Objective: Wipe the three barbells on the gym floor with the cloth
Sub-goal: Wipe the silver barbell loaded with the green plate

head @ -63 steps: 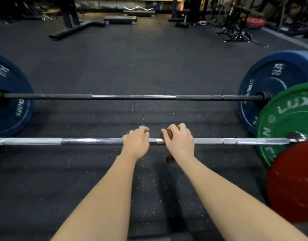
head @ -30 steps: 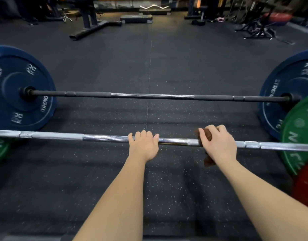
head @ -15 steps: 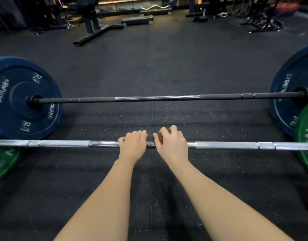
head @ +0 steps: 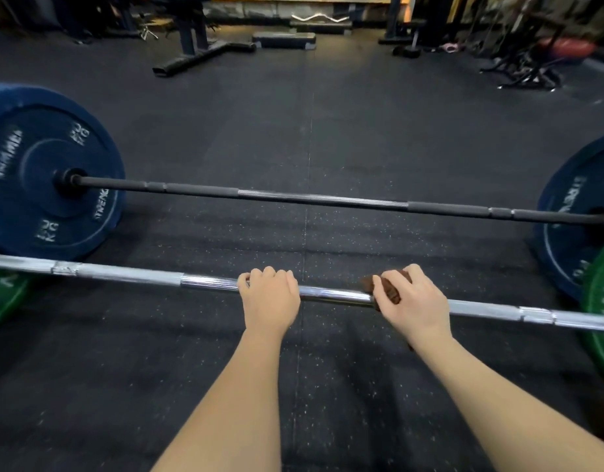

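Overhand, left grip (head: 270, 301) on silver barbell (head: 130, 275), right grip (head: 417, 308) clutching cloth (head: 391, 293)

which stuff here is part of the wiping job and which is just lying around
Job: silver barbell, brown cloth in the right hand, left hand gripping that bar, black barbell beyond.
Lying about: curl bar, step platform, bench frame, far back.

Brown cloth (head: 390, 292), chrome bar (head: 331, 295) w/ green plate (head: 600, 301), black bar (head: 321, 199) w/ blue plate (head: 38, 172), white-speckled blk floor (head: 294, 114).
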`<action>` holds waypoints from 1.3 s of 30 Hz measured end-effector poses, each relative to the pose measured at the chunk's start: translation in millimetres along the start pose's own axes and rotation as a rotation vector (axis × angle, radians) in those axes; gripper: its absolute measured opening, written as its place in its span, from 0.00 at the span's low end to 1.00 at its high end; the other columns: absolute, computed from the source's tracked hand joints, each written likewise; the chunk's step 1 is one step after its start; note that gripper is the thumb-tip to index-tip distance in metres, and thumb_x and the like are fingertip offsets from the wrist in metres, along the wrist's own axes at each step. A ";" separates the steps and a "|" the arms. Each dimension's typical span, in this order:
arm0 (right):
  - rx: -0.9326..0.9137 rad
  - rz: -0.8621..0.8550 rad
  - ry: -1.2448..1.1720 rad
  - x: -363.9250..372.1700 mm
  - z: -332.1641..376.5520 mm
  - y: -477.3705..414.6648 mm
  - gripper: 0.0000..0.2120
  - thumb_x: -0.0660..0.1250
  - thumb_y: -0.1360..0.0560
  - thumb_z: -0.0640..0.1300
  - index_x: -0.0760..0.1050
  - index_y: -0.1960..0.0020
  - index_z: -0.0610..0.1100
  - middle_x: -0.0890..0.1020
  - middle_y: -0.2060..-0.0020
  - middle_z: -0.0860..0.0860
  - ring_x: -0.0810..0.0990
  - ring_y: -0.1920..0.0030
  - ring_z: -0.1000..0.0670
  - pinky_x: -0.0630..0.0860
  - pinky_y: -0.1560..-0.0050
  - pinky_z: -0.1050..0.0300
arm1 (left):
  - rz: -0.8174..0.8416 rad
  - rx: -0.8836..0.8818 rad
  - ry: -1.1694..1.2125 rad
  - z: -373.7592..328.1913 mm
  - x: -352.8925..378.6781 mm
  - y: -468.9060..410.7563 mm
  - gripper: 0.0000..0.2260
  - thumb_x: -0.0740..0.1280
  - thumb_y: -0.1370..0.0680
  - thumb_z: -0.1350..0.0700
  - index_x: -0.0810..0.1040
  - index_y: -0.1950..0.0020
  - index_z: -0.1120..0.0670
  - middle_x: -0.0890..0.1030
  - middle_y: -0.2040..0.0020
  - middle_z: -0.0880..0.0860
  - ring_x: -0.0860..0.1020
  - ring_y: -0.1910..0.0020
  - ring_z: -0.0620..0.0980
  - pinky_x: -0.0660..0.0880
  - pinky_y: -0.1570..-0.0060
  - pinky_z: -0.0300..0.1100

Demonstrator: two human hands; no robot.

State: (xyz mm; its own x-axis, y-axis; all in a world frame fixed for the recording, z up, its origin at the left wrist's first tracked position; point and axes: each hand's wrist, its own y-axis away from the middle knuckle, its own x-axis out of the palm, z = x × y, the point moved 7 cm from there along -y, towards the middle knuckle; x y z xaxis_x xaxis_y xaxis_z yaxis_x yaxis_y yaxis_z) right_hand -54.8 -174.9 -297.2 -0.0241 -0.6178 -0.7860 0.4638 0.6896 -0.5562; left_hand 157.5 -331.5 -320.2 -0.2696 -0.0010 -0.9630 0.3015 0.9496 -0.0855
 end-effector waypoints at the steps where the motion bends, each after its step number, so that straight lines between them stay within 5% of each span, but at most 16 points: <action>1: 0.053 -0.018 0.010 2.1 3.6 0.6 0.17 0.61 0.21 0.58 0.82 0.56 0.48 0.74 0.60 0.49 0.73 0.67 0.45 0.75 0.71 0.53 | 0.019 0.009 -0.014 0.3 -0.4 -0.4 0.18 0.41 0.20 0.54 0.69 0.56 0.49 0.71 0.57 0.48 0.66 0.55 0.52 0.64 0.34 0.51; 4: 0.172 -0.022 0.065 12.9 25.2 0.0 0.14 0.65 0.21 0.54 0.82 0.58 0.47 0.74 0.61 0.47 0.73 0.67 0.44 0.74 0.70 0.54 | 0.066 0.064 -0.033 1.1 -1.6 -2.1 0.18 0.39 0.21 0.55 0.68 0.54 0.49 0.69 0.57 0.48 0.65 0.54 0.52 0.63 0.32 0.53; 10: 0.051 0.030 0.058 34.8 88.8 -5.3 0.11 0.69 0.23 0.52 0.80 0.60 0.47 0.74 0.63 0.47 0.73 0.70 0.43 0.64 0.71 0.60 | 0.181 0.166 -0.058 -3.5 -3.2 -5.8 0.18 0.45 0.14 0.54 0.75 0.46 0.49 0.71 0.55 0.47 0.71 0.47 0.54 0.61 0.29 0.56; 14: 0.002 0.107 0.024 33.0 88.0 -7.1 0.11 0.69 0.22 0.53 0.80 0.58 0.47 0.74 0.62 0.48 0.74 0.70 0.44 0.67 0.71 0.58 | 0.150 0.143 -0.010 -4.1 -5.1 -3.0 0.17 0.46 0.14 0.51 0.73 0.53 0.49 0.73 0.57 0.46 0.74 0.45 0.54 0.61 0.29 0.54; 20: 0.159 0.405 -0.030 17.1 26.1 -24.7 0.16 0.58 0.19 0.65 0.80 0.46 0.59 0.76 0.55 0.54 0.81 0.52 0.43 0.75 0.50 0.51 | 0.159 0.116 0.012 -4.7 -3.6 -3.1 0.16 0.47 0.14 0.52 0.72 0.53 0.50 0.74 0.54 0.48 0.73 0.44 0.55 0.59 0.29 0.54; 26: 0.055 0.085 -0.010 14.7 29.5 -9.9 0.16 0.61 0.20 0.58 0.82 0.55 0.51 0.75 0.62 0.51 0.76 0.70 0.43 0.73 0.68 0.55 | 0.176 0.087 -0.023 -4.3 -0.6 -4.1 0.15 0.47 0.15 0.55 0.73 0.50 0.50 0.71 0.54 0.48 0.72 0.43 0.56 0.58 0.27 0.55; 30: 0.010 -0.006 -0.076 25.0 60.7 -6.9 0.13 0.65 0.22 0.56 0.82 0.57 0.50 0.75 0.62 0.50 0.76 0.70 0.44 0.71 0.71 0.57 | 0.186 0.108 -0.020 -5.1 -0.4 -3.3 0.12 0.48 0.16 0.56 0.70 0.51 0.49 0.71 0.56 0.47 0.73 0.44 0.55 0.58 0.28 0.54; 35: -0.010 0.199 -0.089 48.4 108.6 -14.4 0.16 0.63 0.21 0.60 0.80 0.54 0.50 0.75 0.60 0.50 0.78 0.66 0.44 0.72 0.71 0.56 | 0.147 -0.046 0.458 4.0 -7.2 -10.0 0.10 0.54 0.14 0.51 0.71 0.35 0.43 0.82 0.57 0.44 0.77 0.50 0.42 0.55 0.25 0.49; 39: 0.112 0.475 -0.271 56.1 120.7 -27.5 0.22 0.53 0.18 0.65 0.74 0.37 0.52 0.77 0.45 0.50 0.79 0.49 0.45 0.79 0.52 0.48 | 0.038 -0.100 0.765 -7.6 -27.8 -3.5 0.15 0.52 0.13 0.49 0.69 0.29 0.40 0.82 0.48 0.43 0.79 0.49 0.43 0.70 0.33 0.52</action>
State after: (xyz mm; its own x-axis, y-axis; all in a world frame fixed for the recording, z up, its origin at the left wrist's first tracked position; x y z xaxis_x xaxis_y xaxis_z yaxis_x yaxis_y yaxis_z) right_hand 37.9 -274.1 -293.4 0.4325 -0.3346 -0.8373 0.4598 0.8806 -0.1144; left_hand 157.0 -332.4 -291.1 -0.8287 0.2149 -0.5168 0.2495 0.9684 0.0026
